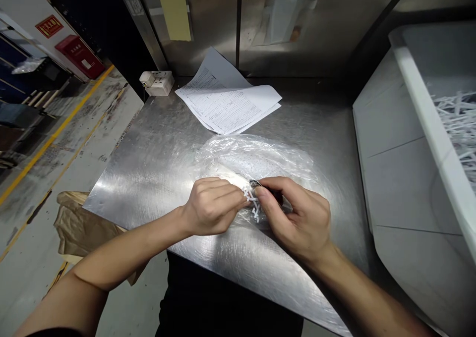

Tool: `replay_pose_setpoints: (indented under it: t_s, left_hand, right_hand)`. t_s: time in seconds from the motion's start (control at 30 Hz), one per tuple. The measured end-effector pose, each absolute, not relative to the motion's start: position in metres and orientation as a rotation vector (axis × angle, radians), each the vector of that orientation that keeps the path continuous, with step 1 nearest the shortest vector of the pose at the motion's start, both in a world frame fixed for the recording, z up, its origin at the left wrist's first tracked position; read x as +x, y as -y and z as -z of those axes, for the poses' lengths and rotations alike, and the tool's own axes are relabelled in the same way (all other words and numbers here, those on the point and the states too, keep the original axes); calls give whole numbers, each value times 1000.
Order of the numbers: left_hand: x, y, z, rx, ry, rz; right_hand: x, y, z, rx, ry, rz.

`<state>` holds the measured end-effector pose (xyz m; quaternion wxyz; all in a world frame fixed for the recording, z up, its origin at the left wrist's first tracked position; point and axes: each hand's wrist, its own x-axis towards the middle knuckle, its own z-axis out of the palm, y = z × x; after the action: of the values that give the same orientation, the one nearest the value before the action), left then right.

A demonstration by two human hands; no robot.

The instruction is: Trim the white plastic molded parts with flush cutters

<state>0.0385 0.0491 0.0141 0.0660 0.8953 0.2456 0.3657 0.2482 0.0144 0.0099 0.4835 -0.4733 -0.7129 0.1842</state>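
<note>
My left hand (pixel 215 204) is closed round the end of a small white branched plastic piece (pixel 251 194), whose short arms stick out past the fingertips. My right hand (pixel 301 213) pinches a small dark metal object (pixel 255 183) between thumb and forefinger, right against the white piece. The fingers hide most of this dark object, so its kind cannot be made out. Under both hands a clear plastic bag (pixel 260 153) lies crumpled on the metal table (pixel 137 163). Something pale (pixel 226 173) shows in or on the bag behind my left hand.
Printed sheets (pixel 234 104) lie behind the bag. A white power strip (pixel 159 83) with a plug sits at the table's back left corner. On the right stands a large grey bin (pixel 397 178) with many white plastic pieces (pixel 459 124). Below the left edge is a brown bag (pixel 82 228).
</note>
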Motion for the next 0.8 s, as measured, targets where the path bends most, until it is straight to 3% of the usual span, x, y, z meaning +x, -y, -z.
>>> replay_pose_setpoints:
  t_s: [0.5,0.8]
  left_hand:
    - [41,-50,-10,2610,-820,-1014]
    - [41,-49,-7,2559,-829,-1022]
  right_hand:
    - [246,-21,-8,-1331,1479,-904]
    - [247,-20,-6,-1372,1472,-923]
